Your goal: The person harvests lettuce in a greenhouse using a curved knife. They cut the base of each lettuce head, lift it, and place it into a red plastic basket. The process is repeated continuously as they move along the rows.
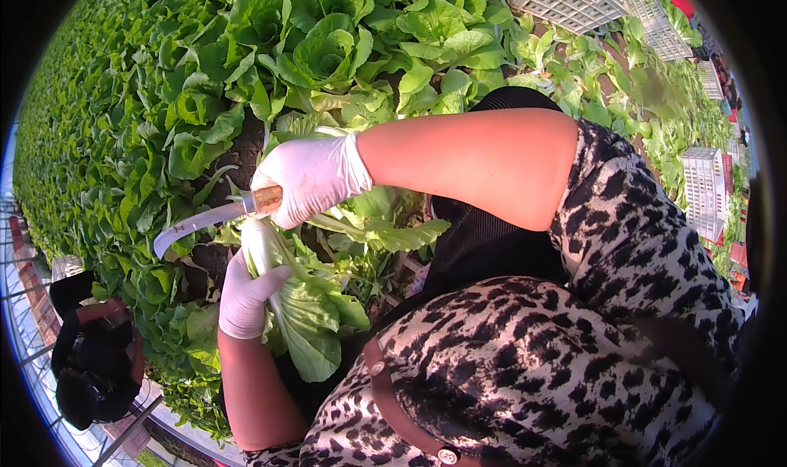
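Observation:
My right hand [310, 175], in a white glove, grips the wooden handle of a harvesting knife [200, 221]. Its curved blade points to the left of the view, with dark specks on the metal. Just below, my left hand [249, 295], gloved too, holds a cut head of leafy Chinese cabbage [307, 319] around its pale stalks. The cabbage's white base is up beside the knife handle, and its green leaves hang towards my body. Whether knife and base touch, I cannot tell. A loose yellow-green leaf [393, 235] lies to the right of the hands.
Dense growing cabbages [326, 52] fill the upper left. White plastic crates [565, 0] stand at the upper right, another crate [704, 190] at the right edge. Trimmed leaves [581, 67] litter the ground between. A person in dark clothing [95, 368] is at the lower left.

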### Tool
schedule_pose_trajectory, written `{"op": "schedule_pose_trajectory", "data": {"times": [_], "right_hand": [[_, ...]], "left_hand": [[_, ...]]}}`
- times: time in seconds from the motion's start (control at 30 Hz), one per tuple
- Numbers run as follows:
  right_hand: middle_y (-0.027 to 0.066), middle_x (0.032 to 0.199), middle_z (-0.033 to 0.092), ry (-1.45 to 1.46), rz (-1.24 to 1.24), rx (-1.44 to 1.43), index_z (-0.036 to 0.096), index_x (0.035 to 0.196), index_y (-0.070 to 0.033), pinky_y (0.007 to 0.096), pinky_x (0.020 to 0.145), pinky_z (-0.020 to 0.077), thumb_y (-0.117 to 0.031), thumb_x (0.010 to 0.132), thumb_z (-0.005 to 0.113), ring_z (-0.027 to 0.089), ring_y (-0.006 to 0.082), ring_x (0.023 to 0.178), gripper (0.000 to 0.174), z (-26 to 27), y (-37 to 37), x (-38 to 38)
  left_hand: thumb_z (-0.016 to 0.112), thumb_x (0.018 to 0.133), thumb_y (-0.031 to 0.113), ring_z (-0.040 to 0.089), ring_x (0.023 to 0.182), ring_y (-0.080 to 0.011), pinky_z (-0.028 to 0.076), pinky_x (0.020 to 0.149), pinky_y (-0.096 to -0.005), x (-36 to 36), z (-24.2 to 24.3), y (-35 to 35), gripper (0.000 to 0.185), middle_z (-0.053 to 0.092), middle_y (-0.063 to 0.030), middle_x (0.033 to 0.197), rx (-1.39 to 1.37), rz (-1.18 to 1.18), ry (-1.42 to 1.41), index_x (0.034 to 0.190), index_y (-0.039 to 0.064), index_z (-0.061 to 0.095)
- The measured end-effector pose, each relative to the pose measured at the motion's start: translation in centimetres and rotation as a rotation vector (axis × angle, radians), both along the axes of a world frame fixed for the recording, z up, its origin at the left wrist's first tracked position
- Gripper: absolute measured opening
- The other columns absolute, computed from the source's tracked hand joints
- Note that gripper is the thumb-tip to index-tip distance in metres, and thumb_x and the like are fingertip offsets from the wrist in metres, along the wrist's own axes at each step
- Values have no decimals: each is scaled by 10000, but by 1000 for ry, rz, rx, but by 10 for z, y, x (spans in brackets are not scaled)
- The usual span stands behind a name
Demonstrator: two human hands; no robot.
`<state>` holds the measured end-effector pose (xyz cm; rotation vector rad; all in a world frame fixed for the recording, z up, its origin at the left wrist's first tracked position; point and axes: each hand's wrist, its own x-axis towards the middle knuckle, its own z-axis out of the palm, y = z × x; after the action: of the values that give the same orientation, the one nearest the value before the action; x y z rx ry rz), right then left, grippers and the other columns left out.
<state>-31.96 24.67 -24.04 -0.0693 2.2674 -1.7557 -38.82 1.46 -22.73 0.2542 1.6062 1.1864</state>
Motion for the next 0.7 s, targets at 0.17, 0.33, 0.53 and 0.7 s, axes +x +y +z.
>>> {"op": "schedule_pose_trajectory", "data": {"times": [0.17, 0.33, 0.53, 0.7], "right_hand": [[19, 892, 708, -58, 22, -367, 734, 1001, -88, 283, 739, 487, -142, 740, 772, 620, 110, 790, 269, 19, 21, 9], [127, 873, 700, 100, -256, 218, 685, 1070, -9, 334, 749, 508, -402, 800, 765, 652, 222, 779, 483, 16, 19, 5], [-3, 707, 593, -211, -178, -383, 691, 1002, -48, 268, 486, 376, -471, 817, 780, 484, 81, 527, 469, -2, -12, 8], [6, 705, 571, -53, -186, -242, 670, 971, -37, 290, 516, 388, -559, 736, 811, 503, 108, 575, 590, -6, -24, 7]], "left_hand": [[730, 597, 279, 548, 682, -238, 434, 619, -325, 2, -3, -8, 624, 607, -127, 794, 530, -33, -406, 1112, -32, 562], [630, 696, 445, 488, 1209, -356, 362, 1044, -472, -5, -12, -5, 883, 505, -221, 1309, 686, 243, -328, 1422, -4, 403], [651, 742, 328, 523, 1246, -411, 396, 1086, -549, -18, -23, -13, 776, 529, -254, 1359, 431, 444, -533, 1406, -17, 448], [648, 790, 303, 634, 1062, -336, 494, 984, -487, -25, -44, -14, 644, 632, -208, 1216, 415, 476, -563, 1329, -23, 517]]}}
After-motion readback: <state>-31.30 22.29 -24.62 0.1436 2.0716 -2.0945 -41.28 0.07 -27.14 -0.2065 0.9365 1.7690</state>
